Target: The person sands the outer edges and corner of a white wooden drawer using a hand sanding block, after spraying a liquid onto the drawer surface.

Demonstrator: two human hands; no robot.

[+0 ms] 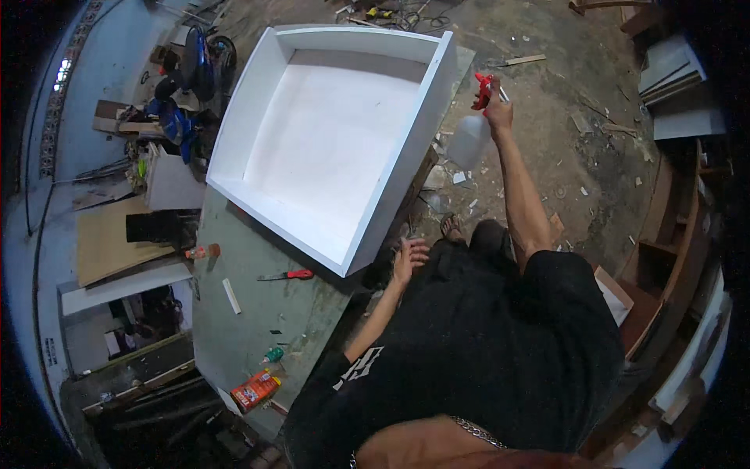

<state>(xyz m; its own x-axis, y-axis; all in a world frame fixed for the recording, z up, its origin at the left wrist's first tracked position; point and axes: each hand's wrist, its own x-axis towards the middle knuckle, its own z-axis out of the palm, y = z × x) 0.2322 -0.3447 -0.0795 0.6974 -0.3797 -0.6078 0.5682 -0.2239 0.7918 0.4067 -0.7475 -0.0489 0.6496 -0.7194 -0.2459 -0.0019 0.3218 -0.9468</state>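
1. Drawer (324, 125) lies along the right edge of the table (305, 320), its near corner seemingly overhanging; we judge that a knock from our body could tip it off.
2. A loose grip could drop the spray bottle (467, 144); our right hand (498, 116) curls around its neck, beyond that edge.
3. Our left hand (408, 259), fingers spread, seemingly empty, hangs just beside the drawer's near corner.
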